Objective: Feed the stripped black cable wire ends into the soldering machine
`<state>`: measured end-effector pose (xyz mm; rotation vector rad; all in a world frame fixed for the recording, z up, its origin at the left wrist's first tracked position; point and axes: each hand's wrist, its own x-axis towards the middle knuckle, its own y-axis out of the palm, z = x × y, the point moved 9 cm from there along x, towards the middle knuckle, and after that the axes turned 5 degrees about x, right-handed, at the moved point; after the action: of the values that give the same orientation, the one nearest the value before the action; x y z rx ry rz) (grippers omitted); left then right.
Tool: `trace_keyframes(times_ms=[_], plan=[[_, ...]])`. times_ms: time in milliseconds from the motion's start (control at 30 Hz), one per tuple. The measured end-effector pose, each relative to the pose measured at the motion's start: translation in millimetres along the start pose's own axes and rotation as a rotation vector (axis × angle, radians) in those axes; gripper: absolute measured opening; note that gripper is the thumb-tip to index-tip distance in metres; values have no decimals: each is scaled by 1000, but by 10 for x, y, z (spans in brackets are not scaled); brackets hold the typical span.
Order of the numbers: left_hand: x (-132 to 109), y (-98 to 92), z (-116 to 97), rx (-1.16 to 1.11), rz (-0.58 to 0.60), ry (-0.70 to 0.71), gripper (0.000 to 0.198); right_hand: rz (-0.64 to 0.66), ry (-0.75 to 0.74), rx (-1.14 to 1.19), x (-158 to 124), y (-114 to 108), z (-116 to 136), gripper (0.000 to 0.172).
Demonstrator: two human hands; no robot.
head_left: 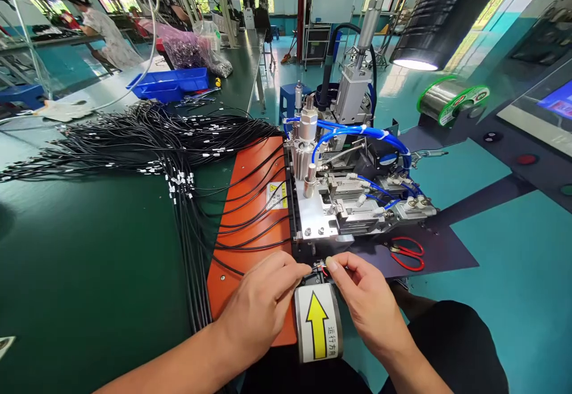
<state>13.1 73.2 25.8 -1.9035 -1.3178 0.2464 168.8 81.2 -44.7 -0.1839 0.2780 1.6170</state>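
Note:
My left hand (268, 292) pinches the end of a black cable at the front edge of the machine (313, 218). Across from it, my right hand (364, 295) has thumb and forefinger closed at the cable's thin wires (324, 270), one of them red. Whether the right fingertips grip a wire or a small connector is too small to tell. Just below the fingertips sits a white label with a yellow arrow (317, 322) on a rounded part. Several black cables (254, 242) run over the orange plate (245, 191) into the machine's side.
A large heap of black cables (156, 137) with white ends covers the green table (111, 251). Red-handled scissors (407, 253) lie right of the machine. A solder wire spool (451, 101), black lamp (431, 18) and blue bin (172, 84) stand farther off. A person (107, 33) sits at back left.

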Motion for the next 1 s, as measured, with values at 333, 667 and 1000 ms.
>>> trace_keyframes(times_ms=[333,667,1000], plan=[[21,60,17,41,-52,55,30,-29,-9,-59,47,-42,-36,38],[37,70,19,61,-54,51,30,-42,2,-69,46,-59,-40,40],[44,64,-4,79,-57,56,30,-45,-8,-68,44,-47,-11,38]])
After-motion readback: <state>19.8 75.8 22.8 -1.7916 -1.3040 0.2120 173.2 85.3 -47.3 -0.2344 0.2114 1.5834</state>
